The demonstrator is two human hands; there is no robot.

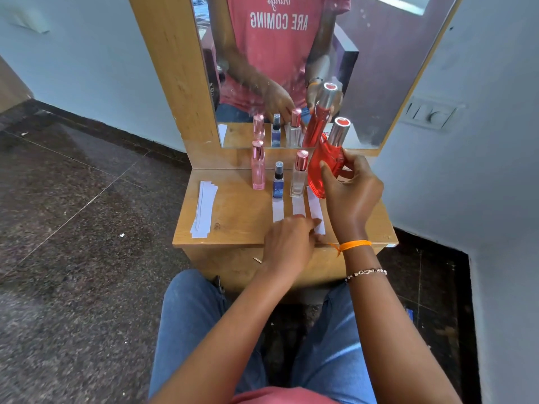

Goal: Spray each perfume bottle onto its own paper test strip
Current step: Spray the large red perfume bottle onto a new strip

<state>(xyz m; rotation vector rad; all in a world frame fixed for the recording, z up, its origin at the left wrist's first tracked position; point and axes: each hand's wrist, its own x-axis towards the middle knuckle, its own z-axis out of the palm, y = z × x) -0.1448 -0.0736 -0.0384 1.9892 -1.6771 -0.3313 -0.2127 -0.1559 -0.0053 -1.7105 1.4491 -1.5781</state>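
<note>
My right hand (351,193) grips a red perfume bottle (322,163) with a silver cap, tilted above the right side of the wooden table (233,217). Below it lie three white paper strips: the left strip (278,209), the middle strip (299,207) and the right strip (315,209). My left hand (287,243) rests its fingertips on the near ends of the strips. A tall pink bottle (258,166), a small blue spray bottle (278,180) and a clear bottle with a pink cap (299,174) stand upright behind the strips.
A stack of spare paper strips (204,209) lies on the table's left side. A mirror (291,68) in a wooden frame rises at the back and reflects the bottles. Walls close in on both sides; a switch plate (431,115) sits on the right wall.
</note>
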